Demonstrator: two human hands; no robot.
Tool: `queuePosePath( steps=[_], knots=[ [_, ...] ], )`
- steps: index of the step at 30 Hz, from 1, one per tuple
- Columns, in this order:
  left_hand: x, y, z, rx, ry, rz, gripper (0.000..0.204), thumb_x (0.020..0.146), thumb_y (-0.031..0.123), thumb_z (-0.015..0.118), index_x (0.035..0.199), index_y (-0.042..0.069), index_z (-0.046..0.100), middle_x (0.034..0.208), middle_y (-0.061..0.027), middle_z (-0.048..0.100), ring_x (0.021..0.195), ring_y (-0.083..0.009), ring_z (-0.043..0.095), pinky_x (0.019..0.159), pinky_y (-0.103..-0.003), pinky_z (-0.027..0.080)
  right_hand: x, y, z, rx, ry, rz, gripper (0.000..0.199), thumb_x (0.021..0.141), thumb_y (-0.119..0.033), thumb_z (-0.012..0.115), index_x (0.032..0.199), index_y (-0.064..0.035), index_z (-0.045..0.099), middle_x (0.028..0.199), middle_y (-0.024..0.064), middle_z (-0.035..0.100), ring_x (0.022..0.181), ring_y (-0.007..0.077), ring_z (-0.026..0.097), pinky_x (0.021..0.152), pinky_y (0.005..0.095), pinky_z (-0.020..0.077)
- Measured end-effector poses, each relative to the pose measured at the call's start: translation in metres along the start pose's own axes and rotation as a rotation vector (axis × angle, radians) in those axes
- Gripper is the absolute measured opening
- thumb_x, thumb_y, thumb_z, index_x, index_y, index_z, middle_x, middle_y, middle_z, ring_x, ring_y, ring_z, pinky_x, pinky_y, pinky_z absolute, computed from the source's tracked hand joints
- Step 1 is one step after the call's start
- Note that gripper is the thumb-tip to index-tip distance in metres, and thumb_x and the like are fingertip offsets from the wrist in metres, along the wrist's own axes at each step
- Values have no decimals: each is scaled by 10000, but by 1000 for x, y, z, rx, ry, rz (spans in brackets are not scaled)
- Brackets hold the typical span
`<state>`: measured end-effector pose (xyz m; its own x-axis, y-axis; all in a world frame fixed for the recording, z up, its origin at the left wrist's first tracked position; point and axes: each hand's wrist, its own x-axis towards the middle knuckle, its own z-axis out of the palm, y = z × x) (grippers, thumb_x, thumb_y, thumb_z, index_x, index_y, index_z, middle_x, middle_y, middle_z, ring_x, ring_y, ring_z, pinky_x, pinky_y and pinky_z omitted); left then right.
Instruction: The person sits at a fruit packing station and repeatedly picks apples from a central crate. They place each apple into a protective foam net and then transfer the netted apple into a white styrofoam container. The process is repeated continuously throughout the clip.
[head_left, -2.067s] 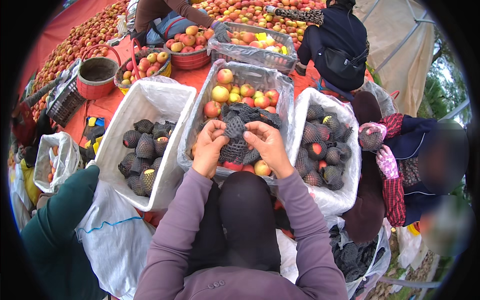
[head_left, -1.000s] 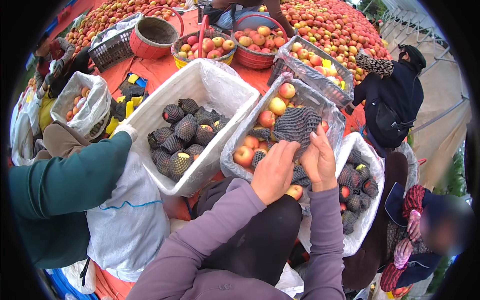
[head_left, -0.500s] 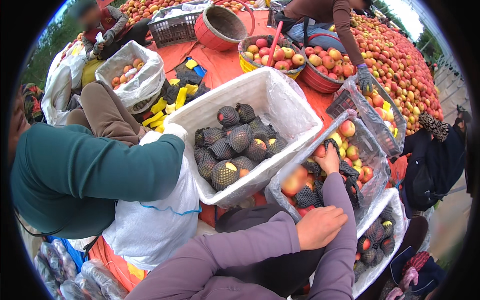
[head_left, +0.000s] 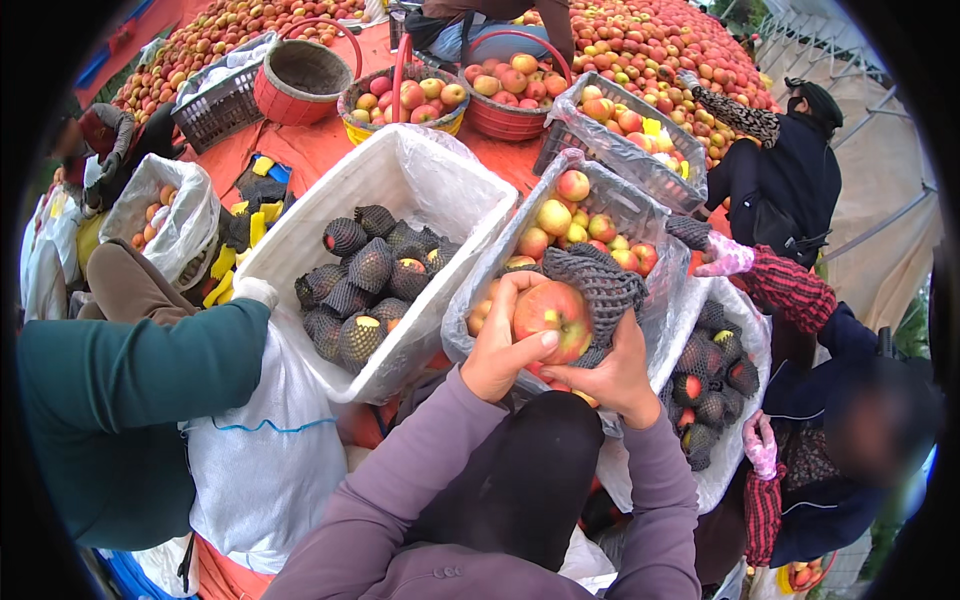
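Observation:
A large red-yellow apple (head_left: 553, 320) sits in my left hand (head_left: 503, 345), whose fingers curl round its left side. My right hand (head_left: 618, 372) holds a black foam net sleeve (head_left: 597, 285) against the apple's right side; the thumb lies under the fruit. Both hands are above a plastic-lined crate (head_left: 462, 325) with loose apples (head_left: 590, 225) inside. To its left stands a white crate (head_left: 440, 205) with several apples in black foam nets (head_left: 370, 265). The net's far fingers-side grip is partly hidden.
A white lined crate (head_left: 745, 440) of netted apples stands at the right, beside a co-worker's pink glove (head_left: 760, 445). Another person's teal sleeve (head_left: 140, 365) reaches to the white crate. Red buckets (head_left: 505, 120) and a big apple heap (head_left: 640, 65) lie beyond.
My right hand has come up out of the lined crate with a foam net. My left hand has left my right forearm and now holds an apple. The view has turned right.

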<state>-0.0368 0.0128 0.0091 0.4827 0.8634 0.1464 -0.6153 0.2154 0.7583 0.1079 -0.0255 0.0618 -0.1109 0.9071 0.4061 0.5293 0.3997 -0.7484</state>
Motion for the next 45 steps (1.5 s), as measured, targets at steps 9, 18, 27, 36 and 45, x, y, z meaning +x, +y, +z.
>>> queuePosePath(
  steps=[9,18,27,36,45],
  knots=[
    [-29,0,18,-66,10,-99,515,804,327,592,1166,27,382,1183,-113,463,1117,-192,480,973,-345,383,-40,-11,12,-166,63,-196,715,581,-169,819,1186,-27,465,1078,152,552,984,331,561,837,383,447],
    [-66,3,2,-365,-213,-610,530,882,256,555,1306,-10,380,1261,-72,492,1189,-168,462,1002,-308,355,-104,-30,-8,1215,-209,334,1089,574,-151,832,1418,-48,151,1361,105,335,1260,232,367,1031,391,331],
    [-76,25,13,-217,-450,-493,474,740,159,728,1138,-39,564,1056,-57,612,985,-117,560,903,-270,414,-106,-29,-15,1301,-403,367,1106,536,-152,855,1413,-55,188,1358,96,363,1264,221,366,1052,391,293],
    [-62,28,16,499,199,558,378,782,273,666,988,31,462,1021,-93,501,932,-171,502,804,-313,415,-46,-9,4,260,205,-69,547,644,-110,768,1117,-91,493,1305,192,419,1182,295,459,966,398,387],
    [-29,28,-46,-315,449,-24,435,842,165,618,1215,20,449,1070,-97,586,995,-201,577,891,-357,459,-24,5,18,-348,-18,-303,280,728,-47,623,1003,-95,603,1210,69,527,1086,307,525,899,415,432]
  ],
)
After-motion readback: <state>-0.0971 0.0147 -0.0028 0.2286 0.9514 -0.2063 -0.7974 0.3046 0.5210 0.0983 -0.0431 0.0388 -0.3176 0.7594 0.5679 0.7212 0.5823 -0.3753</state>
